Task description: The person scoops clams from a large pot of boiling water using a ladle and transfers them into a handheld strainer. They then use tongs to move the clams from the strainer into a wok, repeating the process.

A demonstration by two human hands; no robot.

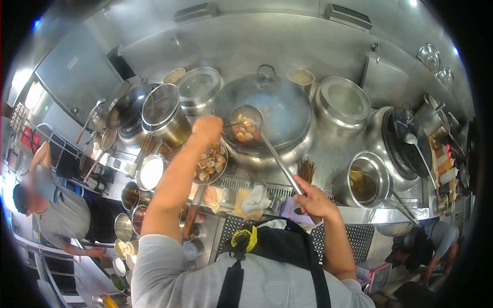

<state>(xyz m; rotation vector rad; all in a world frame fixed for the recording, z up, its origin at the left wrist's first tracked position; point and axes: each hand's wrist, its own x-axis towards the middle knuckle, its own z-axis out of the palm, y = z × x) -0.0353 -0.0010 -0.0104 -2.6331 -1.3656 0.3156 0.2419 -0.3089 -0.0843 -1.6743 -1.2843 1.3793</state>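
My right hand point(316, 200) is closed round the handle of a long steel ladle point(279, 160). The ladle's bowl is over the near left part of a large steaming wok point(280, 113) and has clams point(246, 131) in it. My left hand point(208, 128) is closed beside the ladle, above a wooden-handled strainer point(218, 177) full of clams. A thin dark utensil point(232, 123) runs from my left fingers into the ladle's bowl; its kind cannot be made out.
Lidded steel pots point(197, 87) stand behind the wok. To the right are a pot of oil point(362, 182) and a second wok point(408, 141). Ingredient bowls point(123, 226) are at left. One co-worker point(67, 215) stands left; another person point(436, 241) bends down at right.
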